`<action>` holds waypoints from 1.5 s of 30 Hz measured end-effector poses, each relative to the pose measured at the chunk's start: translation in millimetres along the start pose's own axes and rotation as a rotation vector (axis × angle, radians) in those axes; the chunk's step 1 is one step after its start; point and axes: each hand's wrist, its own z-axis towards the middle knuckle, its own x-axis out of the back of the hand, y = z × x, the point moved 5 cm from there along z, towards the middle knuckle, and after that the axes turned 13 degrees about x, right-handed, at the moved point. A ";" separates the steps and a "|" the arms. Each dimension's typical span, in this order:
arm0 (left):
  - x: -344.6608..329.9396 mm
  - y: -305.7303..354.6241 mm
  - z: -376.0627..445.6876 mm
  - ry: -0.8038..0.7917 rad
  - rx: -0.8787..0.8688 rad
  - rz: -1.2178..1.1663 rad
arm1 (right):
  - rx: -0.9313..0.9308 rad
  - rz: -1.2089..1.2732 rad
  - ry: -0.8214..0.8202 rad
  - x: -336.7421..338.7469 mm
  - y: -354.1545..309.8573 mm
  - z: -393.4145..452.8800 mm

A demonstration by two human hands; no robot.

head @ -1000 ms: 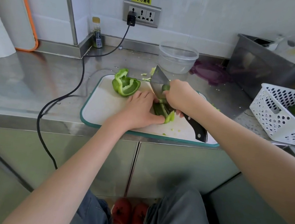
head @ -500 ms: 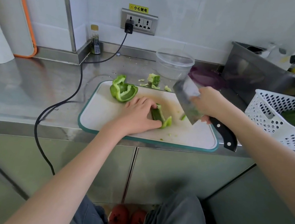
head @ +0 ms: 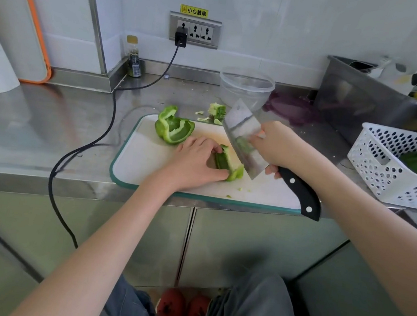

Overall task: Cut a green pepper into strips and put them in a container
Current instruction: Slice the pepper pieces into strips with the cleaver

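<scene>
On the white cutting board (head: 147, 161) my left hand (head: 194, 161) grips a piece of green pepper (head: 227, 164) from above. My right hand (head: 278, 147) holds a cleaver (head: 246, 138) by its black handle, the blade tilted and its lower edge just right of that piece. A larger hollow piece of pepper (head: 174, 129) lies at the board's back left. A clear plastic container (head: 246, 87) stands behind the board, with nothing visible in it.
Pepper core and scraps (head: 216, 112) lie on the steel counter behind the board. A white perforated basket (head: 383, 164) with dark green peppers sits at the right. A black cable (head: 106, 130) runs from the wall socket across the counter's left. A small bottle (head: 134, 58) stands in the corner.
The cleaver lifted off the pepper and swung right, then came back close to the held piece. My left hand has stayed on that piece.
</scene>
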 end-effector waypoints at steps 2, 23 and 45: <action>-0.8 -1.3 0.9 0.009 0.007 -0.004 | -0.005 0.002 -0.038 -5.2 -6.2 -3.1; -2.1 2.7 -1.9 0.016 0.037 0.030 | -0.001 -0.006 -0.049 -3.2 -12.0 -4.2; -4.6 -0.7 2.0 0.041 0.003 0.044 | 0.091 -0.241 0.006 -24.6 -22.8 -4.1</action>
